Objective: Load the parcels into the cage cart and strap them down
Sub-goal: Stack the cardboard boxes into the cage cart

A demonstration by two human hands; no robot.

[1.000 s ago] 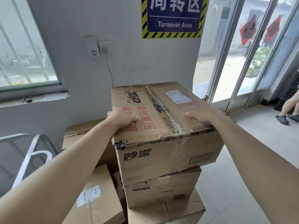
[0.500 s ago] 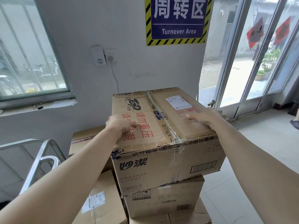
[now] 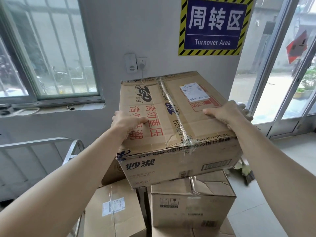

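While both hands clasp its upper edges, the box fills the frame's centre, taped shut, its contents hidden. The left hand curls over the left edge and the right hand over the right, thumbs on top. Two sealed parcels sit below it, and the cart rail is at middle left.

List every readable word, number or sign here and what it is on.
"周转区" and "Turnover Area": wall sign.
"TOP" and red "请勿重压": lid of the top box.
"妙潔": its front face.
"TOP DAILY CHEMICA", upside down: lid's near edge.
Shipping label on that lid: too small to read.
Label on the lower left box: blurred.
Code on the lower right box: blurred.
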